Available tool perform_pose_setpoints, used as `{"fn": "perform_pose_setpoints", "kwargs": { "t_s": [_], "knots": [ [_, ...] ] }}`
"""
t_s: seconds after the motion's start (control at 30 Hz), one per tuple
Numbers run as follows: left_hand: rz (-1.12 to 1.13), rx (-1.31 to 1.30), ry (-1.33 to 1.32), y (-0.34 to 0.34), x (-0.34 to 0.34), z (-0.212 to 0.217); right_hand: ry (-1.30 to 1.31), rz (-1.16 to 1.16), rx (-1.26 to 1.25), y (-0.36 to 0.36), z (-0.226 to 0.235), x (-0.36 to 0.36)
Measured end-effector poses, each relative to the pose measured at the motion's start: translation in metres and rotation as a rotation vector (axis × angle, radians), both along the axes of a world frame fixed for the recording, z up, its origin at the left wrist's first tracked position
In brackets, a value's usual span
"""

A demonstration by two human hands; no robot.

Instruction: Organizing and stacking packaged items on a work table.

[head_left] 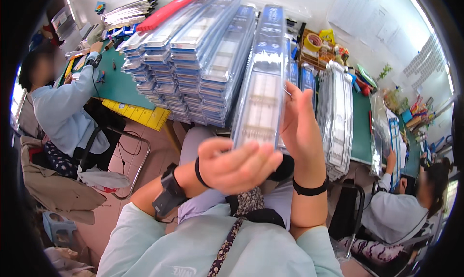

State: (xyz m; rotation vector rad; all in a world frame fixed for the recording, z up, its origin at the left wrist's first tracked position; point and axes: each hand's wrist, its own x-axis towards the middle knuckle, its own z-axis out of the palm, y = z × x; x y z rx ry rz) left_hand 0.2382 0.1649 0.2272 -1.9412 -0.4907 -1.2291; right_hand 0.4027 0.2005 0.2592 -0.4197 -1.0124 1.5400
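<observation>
A long clear plastic package (258,95) with a blue printed top and pale strips inside stands tilted before me. My left hand (237,165) lies across its near lower end, fingers together and a little blurred, thumb along the left edge. Against its right side, my right hand (303,119) grips with the thumb raised; some of its fingers are hidden behind the package. Left of it rises a tall stack of similar packages (188,74) in several columns. To the right, another row of pale clear-wrapped packages (334,117) stands close to my right forearm.
A red strip (173,8) lies on top of the stack. Behind, a wooden organizer (307,52) carries a yellow tape roll (313,41). Co-workers sit at left (67,103) and right (401,209) by the green tables (118,81). A yellow ruler-like strip (135,113) hangs at the left table's edge.
</observation>
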Motion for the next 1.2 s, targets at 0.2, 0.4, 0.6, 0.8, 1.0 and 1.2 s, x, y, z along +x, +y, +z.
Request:
{"fn": "perform_pose_setpoints", "kwargs": {
  "t_s": [0.2, 0.4, 0.6, 0.8, 1.0, 1.2],
  "knots": [
    [-0.116, 0.006, 0.007, -0.013, 0.004, -0.034, -0.069, -0.120, 0.019, -0.027, -0.008, -0.006],
    [-0.173, -0.186, -0.026, -0.016, 0.001, -0.050, -0.184, -0.294, 0.203, -0.042, -0.012, -0.008],
    [-0.224, -0.346, -0.062, -0.011, -0.002, -0.049, -0.208, -0.325, 0.242, -0.042, -0.017, -0.007],
    [-0.434, -0.722, -0.207, -0.003, 0.001, -0.039, -0.239, -0.361, 0.180, -0.036, -0.021, -0.010],
    [-0.343, -0.917, -0.055, 0.008, 0.003, -0.032, -0.358, -0.414, 0.148, -0.004, -0.038, -0.006],
    [-0.461, -1.063, -0.107, 0.021, -0.002, -0.030, -0.278, -0.434, -0.061, 0.014, -0.055, -0.009]
  ]
}}
